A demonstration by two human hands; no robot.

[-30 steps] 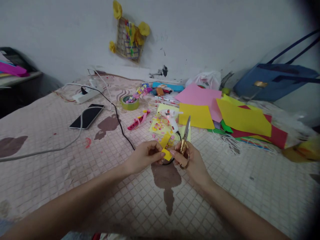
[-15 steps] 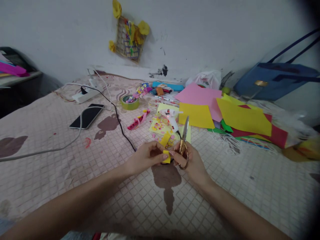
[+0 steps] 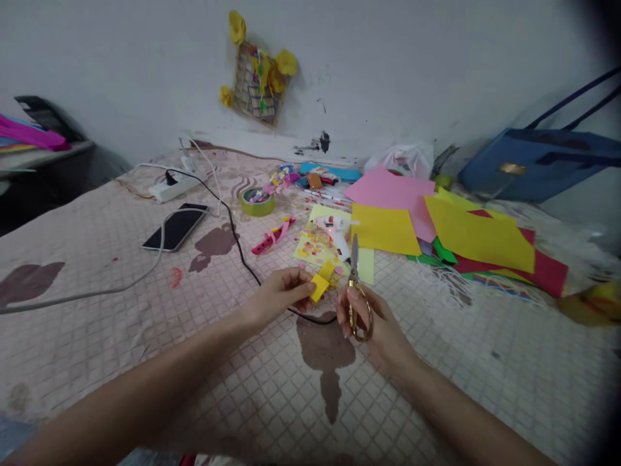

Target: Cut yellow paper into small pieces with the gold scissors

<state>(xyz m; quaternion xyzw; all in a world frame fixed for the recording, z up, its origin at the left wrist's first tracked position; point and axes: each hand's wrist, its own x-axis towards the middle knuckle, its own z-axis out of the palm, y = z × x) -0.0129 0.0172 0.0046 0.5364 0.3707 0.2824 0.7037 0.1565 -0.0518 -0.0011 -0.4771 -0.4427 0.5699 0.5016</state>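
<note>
Between the thumb and fingers of my left hand [image 3: 284,294] is a folded strip of yellow paper [image 3: 319,287]. My right hand [image 3: 371,317] holds gold-handled scissors [image 3: 354,259] by the handles, with the blades pointing up and away and looking closed. A small gap separates the paper from the scissors. Just beyond my hands, a white glue gun [image 3: 334,232] with a small red light lies on pale yellow paper [image 3: 367,264], among small pink and yellow scraps [image 3: 313,248].
A black cable [image 3: 237,243] curves past my left hand. Further left lie a phone [image 3: 177,226], a power strip [image 3: 174,186] and a tape roll [image 3: 257,202]. Coloured sheets [image 3: 478,230], white string [image 3: 449,285] and a blue bag [image 3: 538,165] are at right.
My hands have moved apart. The right hand has drawn back from the yellow paper with the scissors, which now point more upright. The paper is tilted in my left hand.
</note>
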